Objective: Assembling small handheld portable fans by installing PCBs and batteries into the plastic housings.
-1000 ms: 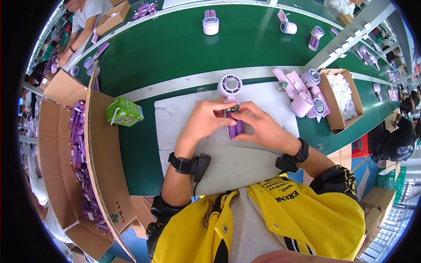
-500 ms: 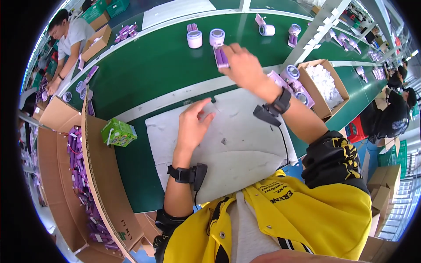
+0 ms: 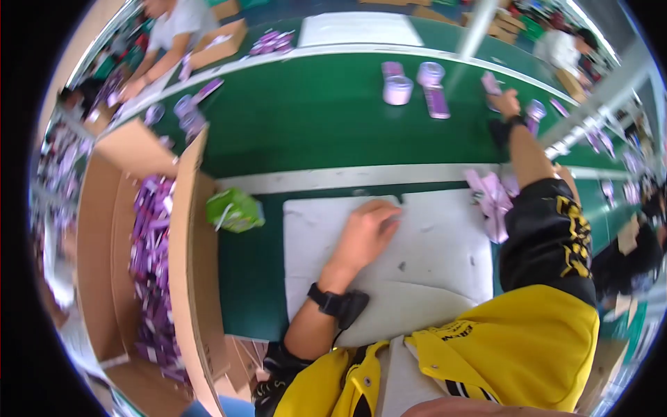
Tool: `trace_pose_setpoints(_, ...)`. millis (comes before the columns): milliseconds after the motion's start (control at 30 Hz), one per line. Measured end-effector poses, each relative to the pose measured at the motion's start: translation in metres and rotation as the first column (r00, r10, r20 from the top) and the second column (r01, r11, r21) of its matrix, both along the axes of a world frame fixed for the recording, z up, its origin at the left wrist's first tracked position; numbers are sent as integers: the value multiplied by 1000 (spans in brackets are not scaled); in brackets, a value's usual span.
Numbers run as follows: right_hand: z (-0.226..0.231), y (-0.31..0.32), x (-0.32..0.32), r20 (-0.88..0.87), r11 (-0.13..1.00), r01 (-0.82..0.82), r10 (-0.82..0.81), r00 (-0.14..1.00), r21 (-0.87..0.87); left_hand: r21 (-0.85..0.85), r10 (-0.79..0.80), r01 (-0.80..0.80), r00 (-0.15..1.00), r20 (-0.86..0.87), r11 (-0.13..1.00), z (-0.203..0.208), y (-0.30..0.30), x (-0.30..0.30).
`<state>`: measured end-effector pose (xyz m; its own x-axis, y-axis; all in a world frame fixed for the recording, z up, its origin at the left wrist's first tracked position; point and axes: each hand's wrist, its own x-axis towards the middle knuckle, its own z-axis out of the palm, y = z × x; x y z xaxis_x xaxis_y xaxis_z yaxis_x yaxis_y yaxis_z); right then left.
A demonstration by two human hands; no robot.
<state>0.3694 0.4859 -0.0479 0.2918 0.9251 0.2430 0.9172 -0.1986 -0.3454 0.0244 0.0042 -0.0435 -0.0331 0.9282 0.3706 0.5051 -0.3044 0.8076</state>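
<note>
Right grip [image 3: 508, 103], upper right of the frame: set against a lilac device [image 3: 490, 83] on the green surface [image 3: 306, 118]; blur and overlap hide the fingertips, so whether it grasps the device or merely touches it cannot be told. Left grip [image 3: 368, 233], centre: released, fingers loosely curled over the pale mat [image 3: 316, 243]. Upper middle: two lilac fans [image 3: 434, 90] side by side, apart. Right of centre: lilac parts [image 3: 492, 201], partly behind the right sleeve [image 3: 545, 236]. Left: a green carton [image 3: 233, 210] near a cardboard box [image 3: 201, 264] containing purple pieces [image 3: 153, 257].
</note>
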Motion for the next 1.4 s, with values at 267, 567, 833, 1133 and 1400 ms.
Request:
trace_pose_setpoints(267,71,-63,-92,165,886,-53,-27,986,460,-6,3,-3,999,38,1000,-4,-7,5)
trace_pose_setpoints(567,222,-207,-140,-77,317,-618,921,383,720,73,281,-315,912,300,946,-9,5,18)
trace_pose_setpoints(833,222,-332,-148,-509,243,-922,859,61,300,-120,215,-206,533,818,971,11,27,34)
trace_pose_setpoints(1133,96,-334,-147,-867,56,-955,407,288,-291,-162,-106,181,916,388,970,27,13,31)
trace_pose_setpoints(1400,157,-338,-206,-41,31,-757,996,76,-652,-256,-105,123,991,84,959,3,23,44)
